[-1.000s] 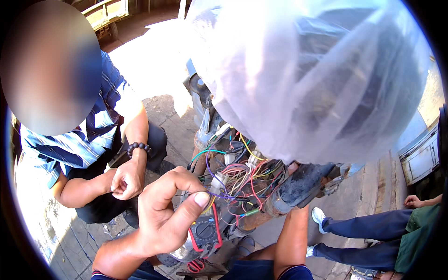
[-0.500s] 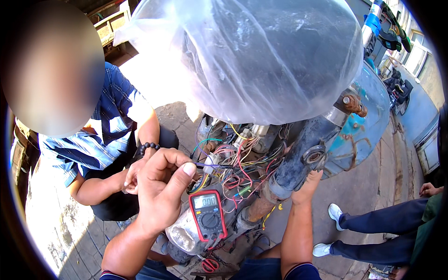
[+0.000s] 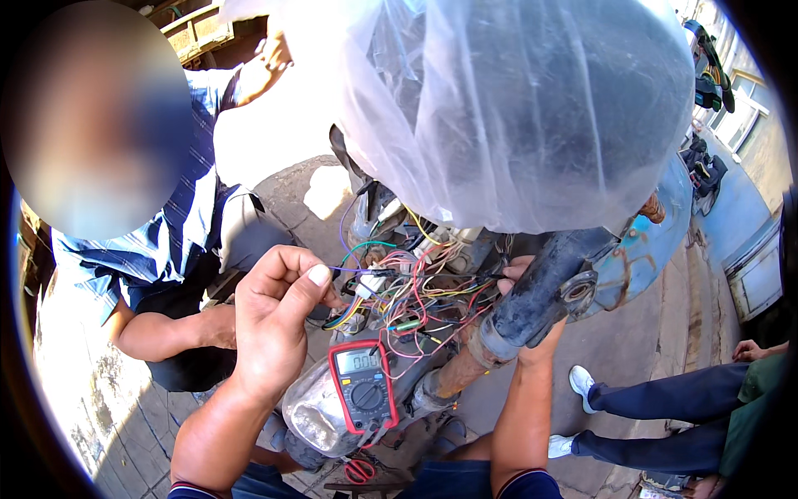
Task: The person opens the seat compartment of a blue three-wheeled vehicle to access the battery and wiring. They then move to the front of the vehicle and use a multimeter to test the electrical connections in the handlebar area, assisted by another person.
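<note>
My left hand (image 3: 274, 320) is closed, its thumb and forefinger pinching the end of a purple wire (image 3: 347, 269). A tangle of coloured wires (image 3: 416, 291) with pale plug connectors spreads between my hands. My right hand (image 3: 517, 273) reaches behind the dark fork tube (image 3: 540, 287). Its fingertips show past the tube, closed on a thin black lead that runs left across the tangle; the rest of the hand is largely hidden. Below the wires, a red-framed multimeter (image 3: 364, 387) with a lit display rests on the rusty metal frame, touched by neither hand.
Clear plastic sheeting (image 3: 507, 108) wraps a large rounded part above the wires. On the left a person in a checked shirt (image 3: 158, 258) crouches close, one arm raised. Red-handled scissors (image 3: 359, 471) lie below. Someone in dark trousers (image 3: 673, 391) stands at right.
The right hand's fingertips have come into view beside the fork tube with the black lead. My left hand moved slightly left, still pinching the purple wire. The crouching person raised an arm to the sheeting.
</note>
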`<act>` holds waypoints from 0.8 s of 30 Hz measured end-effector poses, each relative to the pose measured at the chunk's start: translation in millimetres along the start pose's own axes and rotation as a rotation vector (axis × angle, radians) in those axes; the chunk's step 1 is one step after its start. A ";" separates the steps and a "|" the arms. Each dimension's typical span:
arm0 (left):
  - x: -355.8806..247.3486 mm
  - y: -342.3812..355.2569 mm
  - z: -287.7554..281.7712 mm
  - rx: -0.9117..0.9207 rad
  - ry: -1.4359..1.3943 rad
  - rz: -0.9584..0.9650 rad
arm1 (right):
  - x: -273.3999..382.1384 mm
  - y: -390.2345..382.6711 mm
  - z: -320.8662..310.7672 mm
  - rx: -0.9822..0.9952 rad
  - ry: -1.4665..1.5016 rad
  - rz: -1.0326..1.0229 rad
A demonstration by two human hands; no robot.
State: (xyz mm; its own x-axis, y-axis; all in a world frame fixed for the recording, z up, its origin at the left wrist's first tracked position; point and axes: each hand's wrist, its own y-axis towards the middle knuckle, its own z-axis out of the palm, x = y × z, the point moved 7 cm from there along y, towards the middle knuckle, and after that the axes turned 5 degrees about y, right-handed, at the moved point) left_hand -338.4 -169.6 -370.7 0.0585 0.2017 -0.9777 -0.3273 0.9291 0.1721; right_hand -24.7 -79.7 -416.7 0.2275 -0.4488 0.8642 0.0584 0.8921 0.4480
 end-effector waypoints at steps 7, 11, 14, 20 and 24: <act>2.7 -11.4 0.3 0.000 -0.021 -0.001 | 2.9 -6.2 -0.7 0.118 -0.122 -0.066; 4.8 -9.2 1.0 0.034 -0.029 -0.001 | 8.0 -2.3 -0.7 0.109 -0.214 -0.194; 4.6 -7.9 1.0 0.038 -0.033 -0.007 | 2.7 -1.8 -1.8 0.074 -0.082 -0.060; 0.8 -9.4 -1.1 0.068 -0.009 -0.025 | 5.9 -1.2 3.5 0.095 -0.127 -0.047; -8.9 -10.0 -1.0 0.123 -0.018 -0.002 | 1.4 0.9 1.9 0.072 -0.078 0.008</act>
State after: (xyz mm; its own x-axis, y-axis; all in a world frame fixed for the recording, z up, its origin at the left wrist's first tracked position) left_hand -336.6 -181.1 -363.8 0.0763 0.2046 -0.9759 -0.2086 0.9603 0.1850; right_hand -26.1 -79.6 -414.7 0.1510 -0.4465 0.8820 -0.0141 0.8911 0.4535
